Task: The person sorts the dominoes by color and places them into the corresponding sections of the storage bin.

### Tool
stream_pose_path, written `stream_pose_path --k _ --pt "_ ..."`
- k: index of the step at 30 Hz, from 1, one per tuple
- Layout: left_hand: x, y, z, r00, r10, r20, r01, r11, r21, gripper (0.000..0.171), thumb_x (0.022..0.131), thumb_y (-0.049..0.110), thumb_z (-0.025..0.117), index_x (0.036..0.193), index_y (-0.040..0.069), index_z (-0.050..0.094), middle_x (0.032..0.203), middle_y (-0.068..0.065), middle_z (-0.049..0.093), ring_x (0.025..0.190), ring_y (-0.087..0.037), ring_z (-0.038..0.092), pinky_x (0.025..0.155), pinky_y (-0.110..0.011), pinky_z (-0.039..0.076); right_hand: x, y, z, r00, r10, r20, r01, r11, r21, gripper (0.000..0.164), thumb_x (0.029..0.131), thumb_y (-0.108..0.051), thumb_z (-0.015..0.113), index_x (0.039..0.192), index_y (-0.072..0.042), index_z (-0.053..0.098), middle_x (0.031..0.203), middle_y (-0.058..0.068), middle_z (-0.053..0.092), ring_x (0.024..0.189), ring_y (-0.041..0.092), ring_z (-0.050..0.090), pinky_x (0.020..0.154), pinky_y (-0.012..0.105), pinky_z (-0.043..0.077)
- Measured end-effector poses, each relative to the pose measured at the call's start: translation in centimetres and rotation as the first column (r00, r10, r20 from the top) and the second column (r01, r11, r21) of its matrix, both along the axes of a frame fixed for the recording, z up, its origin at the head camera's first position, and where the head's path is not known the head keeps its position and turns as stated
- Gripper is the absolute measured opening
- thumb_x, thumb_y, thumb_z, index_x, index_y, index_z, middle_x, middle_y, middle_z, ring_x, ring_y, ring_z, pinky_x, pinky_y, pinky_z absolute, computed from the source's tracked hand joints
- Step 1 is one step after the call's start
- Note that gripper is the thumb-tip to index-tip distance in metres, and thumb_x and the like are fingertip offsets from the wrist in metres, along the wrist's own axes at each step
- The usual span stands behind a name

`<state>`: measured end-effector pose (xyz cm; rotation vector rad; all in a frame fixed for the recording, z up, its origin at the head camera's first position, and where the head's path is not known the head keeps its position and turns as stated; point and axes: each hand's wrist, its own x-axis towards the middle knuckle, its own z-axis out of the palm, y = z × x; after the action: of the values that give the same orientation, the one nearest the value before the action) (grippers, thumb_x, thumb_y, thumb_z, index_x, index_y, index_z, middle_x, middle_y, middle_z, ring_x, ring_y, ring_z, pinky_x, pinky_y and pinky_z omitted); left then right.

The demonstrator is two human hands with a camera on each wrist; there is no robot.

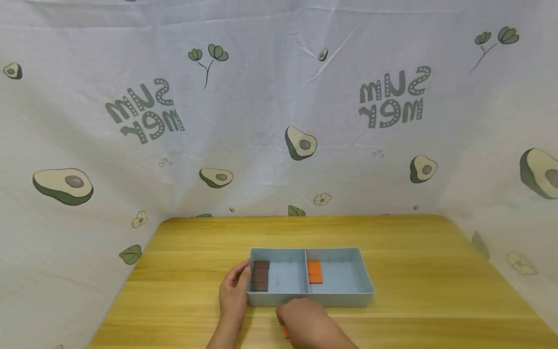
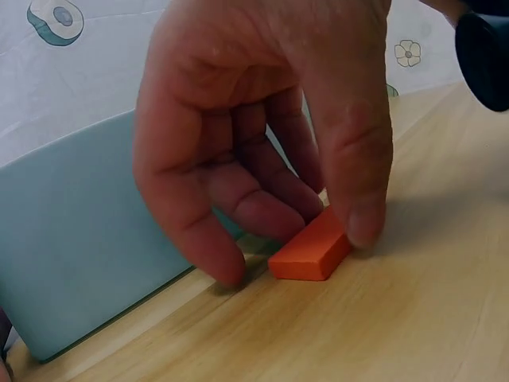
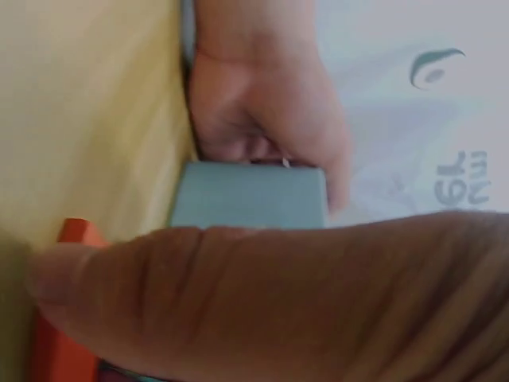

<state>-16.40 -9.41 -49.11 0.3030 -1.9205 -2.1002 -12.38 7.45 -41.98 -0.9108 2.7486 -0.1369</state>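
A light blue two-compartment box (image 1: 331, 300) stands on the table. My left hand (image 1: 233, 295) grips its left end, with the thumb at the rim. In front of the box, my right hand (image 1: 305, 317) reaches down over an orange rectangular block (image 2: 306, 255). The left wrist view shows this block low at the wooden surface, pinched between the thumb and the other fingers. From the right wrist, the thumb (image 3: 159, 278) lies across it and hides part of it. Several dark brown blocks (image 1: 260, 276) line the left compartment's left side; orange blocks (image 1: 315, 271) lie beside the divider in the right one.
The wooden table (image 1: 418, 271) extends around the box on all sides. A white cloth (image 1: 261, 97) printed with avocados and leaves hangs behind it and along both sides. A dark rounded object (image 2: 487, 64) shows at the left wrist view's upper right.
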Motion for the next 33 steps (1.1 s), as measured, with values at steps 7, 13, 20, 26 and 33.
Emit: stream_pose_path --k 7,13,20,26,33 --pt "0.1 0.0 0.1 1.0 -0.011 -0.018 0.011 1.0 0.003 0.032 0.089 0.032 0.062 0.114 0.012 0.066 0.116 -0.003 0.062 0.108 -0.013 0.053 0.087 -0.021 0.041 0.1 -0.7 -0.7 1.0 0.002 -0.009 -0.003 0.999 -0.04 0.018 0.071 -0.013 0.075 0.071 -0.02 0.059 0.063 -0.011 0.049 0.056 0.006 0.043 0.05 0.025 0.039" --pt "0.0 0.0 0.0 1.0 0.002 -0.012 -0.002 1.0 -0.001 0.032 0.089 0.032 0.062 0.113 0.011 0.066 0.115 -0.003 0.062 0.107 -0.013 0.054 0.087 -0.021 0.041 0.3 -0.8 -0.7 0.999 0.011 -0.042 -0.013 0.998 -0.068 0.021 0.069 -0.007 0.075 0.071 -0.021 0.059 0.064 -0.011 0.048 0.058 0.006 0.043 0.051 0.024 0.039" --pt "-0.1 0.1 -0.1 1.0 -0.004 -0.009 0.004 1.0 0.006 0.032 0.089 0.031 0.062 0.114 0.011 0.066 0.116 -0.003 0.062 0.107 -0.012 0.054 0.087 -0.021 0.042 0.2 -0.9 -0.4 0.999 0.029 0.04 -0.023 0.988 -0.15 0.017 0.072 -0.009 0.073 0.077 -0.022 0.063 0.067 -0.014 0.047 0.062 0.004 0.043 0.055 0.022 0.04" --pt "-0.1 0.1 -0.1 1.0 -0.012 -0.016 0.012 1.0 0.01 0.03 0.091 0.027 0.06 0.115 0.011 0.065 0.117 -0.005 0.062 0.106 -0.012 0.054 0.085 -0.021 0.042 -0.5 -0.4 0.4 0.975 0.151 0.164 -0.086 0.935 -0.345 0.023 0.074 -0.01 0.07 0.094 -0.022 0.064 0.072 -0.017 0.05 0.065 -0.002 0.046 0.058 0.017 0.042" --pt "-0.2 0.0 -0.1 1.0 -0.002 -0.016 0.002 1.0 -0.001 0.031 0.089 0.03 0.062 0.113 0.01 0.066 0.115 -0.003 0.062 0.107 -0.013 0.054 0.087 -0.021 0.041 -1.6 1.1 1.5 0.983 0.157 0.092 -0.087 0.85 -0.519 0.023 0.074 -0.008 0.069 0.094 -0.018 0.063 0.076 -0.016 0.051 0.069 -0.001 0.049 0.062 0.015 0.043"
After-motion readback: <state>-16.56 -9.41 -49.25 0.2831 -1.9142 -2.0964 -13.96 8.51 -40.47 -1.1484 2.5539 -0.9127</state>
